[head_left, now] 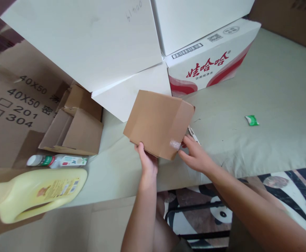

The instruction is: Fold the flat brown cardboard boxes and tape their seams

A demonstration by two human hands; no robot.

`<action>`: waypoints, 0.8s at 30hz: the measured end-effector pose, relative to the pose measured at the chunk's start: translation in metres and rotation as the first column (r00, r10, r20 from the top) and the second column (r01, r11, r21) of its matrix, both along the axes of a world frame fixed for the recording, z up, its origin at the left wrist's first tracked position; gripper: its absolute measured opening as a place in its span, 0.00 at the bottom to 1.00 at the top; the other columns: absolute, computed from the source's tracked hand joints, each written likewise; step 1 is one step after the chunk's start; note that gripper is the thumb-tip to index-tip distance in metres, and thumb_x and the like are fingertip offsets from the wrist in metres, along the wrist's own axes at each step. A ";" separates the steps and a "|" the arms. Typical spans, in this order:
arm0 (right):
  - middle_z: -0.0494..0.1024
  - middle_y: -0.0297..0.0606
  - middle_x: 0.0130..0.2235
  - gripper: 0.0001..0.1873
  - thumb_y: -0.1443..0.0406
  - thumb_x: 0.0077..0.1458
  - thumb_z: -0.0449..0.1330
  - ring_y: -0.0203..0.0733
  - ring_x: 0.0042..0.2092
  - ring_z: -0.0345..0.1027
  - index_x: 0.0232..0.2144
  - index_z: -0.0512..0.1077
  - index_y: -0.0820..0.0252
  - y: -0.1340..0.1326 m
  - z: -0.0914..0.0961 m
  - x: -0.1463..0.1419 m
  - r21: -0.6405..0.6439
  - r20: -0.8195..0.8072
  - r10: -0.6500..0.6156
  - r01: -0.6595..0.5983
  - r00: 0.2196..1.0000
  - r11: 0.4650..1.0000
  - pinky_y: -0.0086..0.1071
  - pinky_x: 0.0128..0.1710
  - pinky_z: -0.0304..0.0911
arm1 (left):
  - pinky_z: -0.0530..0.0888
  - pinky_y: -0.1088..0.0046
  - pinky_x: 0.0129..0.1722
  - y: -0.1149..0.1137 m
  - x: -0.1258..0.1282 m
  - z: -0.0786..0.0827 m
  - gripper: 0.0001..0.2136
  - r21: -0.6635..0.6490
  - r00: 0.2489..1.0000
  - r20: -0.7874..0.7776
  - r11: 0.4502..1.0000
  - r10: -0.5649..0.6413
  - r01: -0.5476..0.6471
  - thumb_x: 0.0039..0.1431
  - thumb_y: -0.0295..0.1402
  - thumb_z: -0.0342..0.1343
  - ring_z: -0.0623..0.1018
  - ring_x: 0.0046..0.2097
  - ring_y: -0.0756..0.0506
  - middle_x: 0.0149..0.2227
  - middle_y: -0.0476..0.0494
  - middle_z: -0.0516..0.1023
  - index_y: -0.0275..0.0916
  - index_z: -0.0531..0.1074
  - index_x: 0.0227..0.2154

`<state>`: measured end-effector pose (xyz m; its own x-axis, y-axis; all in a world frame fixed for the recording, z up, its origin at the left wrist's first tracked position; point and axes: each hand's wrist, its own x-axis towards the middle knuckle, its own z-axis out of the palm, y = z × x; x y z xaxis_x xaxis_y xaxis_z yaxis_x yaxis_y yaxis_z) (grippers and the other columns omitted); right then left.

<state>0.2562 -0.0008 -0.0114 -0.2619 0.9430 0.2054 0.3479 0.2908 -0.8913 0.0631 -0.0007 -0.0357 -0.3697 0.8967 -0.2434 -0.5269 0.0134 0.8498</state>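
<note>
A small brown cardboard box is held tilted above the pale green cloth surface. My left hand grips its lower edge, thumb on the near side and the other fingers hidden beneath. At the lower right corner, my right hand is closed with its fingertips on the box, beside a shiny patch of clear tape. A thin white and dark strip-like object shows just beyond the right fingers; its kind is unclear, and part of it is hidden.
White cartons are stacked behind the box. To the left are an opened brown carton, a lying plastic bottle and a yellow jug. A small green packet lies on the cloth at right.
</note>
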 end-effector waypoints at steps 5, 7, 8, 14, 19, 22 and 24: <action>0.73 0.42 0.40 0.11 0.68 0.53 0.53 0.48 0.41 0.69 0.40 0.67 0.55 0.001 0.000 0.000 -0.002 -0.005 0.004 -0.004 1.000 1.000 0.42 0.43 0.68 | 0.75 0.58 0.54 -0.001 0.002 0.003 0.30 -0.025 0.999 0.003 0.999 0.037 -0.037 0.57 0.56 0.60 0.72 0.64 0.34 0.61 0.40 0.76 0.50 0.70 0.59; 0.74 0.41 0.40 0.11 0.68 0.53 0.53 0.48 0.41 0.69 0.40 0.67 0.55 0.001 0.000 0.000 -0.006 -0.004 0.002 -0.002 1.000 1.000 0.42 0.43 0.68 | 0.75 0.57 0.54 0.000 0.002 0.004 0.30 -0.025 0.999 0.009 0.999 0.033 -0.033 0.57 0.56 0.60 0.73 0.64 0.33 0.61 0.40 0.76 0.50 0.70 0.59; 0.74 0.41 0.40 0.11 0.68 0.53 0.54 0.48 0.41 0.70 0.40 0.67 0.55 0.001 -0.001 0.000 -0.010 -0.004 0.004 -0.004 1.000 1.000 0.42 0.43 0.68 | 0.75 0.57 0.54 0.000 0.002 0.004 0.31 -0.025 0.999 0.010 0.999 0.032 -0.032 0.56 0.56 0.60 0.73 0.64 0.33 0.61 0.40 0.76 0.50 0.70 0.60; 0.74 0.41 0.39 0.10 0.67 0.54 0.54 0.48 0.41 0.71 0.40 0.66 0.54 0.001 0.000 0.000 -0.037 -0.001 0.015 -0.015 1.000 0.999 0.42 0.43 0.69 | 0.74 0.55 0.56 0.000 -0.001 0.002 0.32 -0.019 1.000 -0.016 1.000 0.015 -0.015 0.56 0.58 0.60 0.72 0.65 0.33 0.62 0.40 0.75 0.51 0.68 0.61; 0.74 0.41 0.39 0.09 0.67 0.55 0.54 0.49 0.42 0.72 0.40 0.66 0.55 0.001 0.001 -0.001 -0.050 0.005 0.019 -0.019 1.000 0.999 0.43 0.43 0.70 | 0.74 0.56 0.56 0.000 -0.002 -0.001 0.32 -0.015 1.000 -0.019 1.000 -0.005 0.004 0.56 0.59 0.59 0.72 0.65 0.33 0.62 0.40 0.75 0.52 0.69 0.60; 0.75 0.42 0.39 0.08 0.67 0.55 0.53 0.49 0.42 0.72 0.40 0.66 0.55 0.000 0.002 -0.001 -0.058 0.002 0.025 -0.025 1.000 0.998 0.44 0.43 0.70 | 0.75 0.56 0.55 0.000 -0.002 -0.002 0.31 -0.015 1.000 -0.002 1.000 0.001 -0.001 0.57 0.58 0.59 0.72 0.65 0.34 0.62 0.40 0.75 0.52 0.69 0.60; 0.75 0.42 0.40 0.09 0.67 0.55 0.54 0.50 0.42 0.72 0.40 0.66 0.54 0.000 0.002 -0.001 -0.058 -0.002 0.024 -0.024 1.000 0.998 0.45 0.43 0.70 | 0.75 0.56 0.55 0.000 -0.003 -0.001 0.31 -0.007 1.000 0.012 1.000 0.008 -0.008 0.57 0.57 0.60 0.72 0.65 0.33 0.61 0.39 0.75 0.51 0.69 0.60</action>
<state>0.2549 -0.0010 -0.0097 -0.2848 0.9466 0.1511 0.3402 0.2472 -0.9073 0.0605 -0.0010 -0.0372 -0.3743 0.8919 -0.2538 -0.5370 0.0147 0.8435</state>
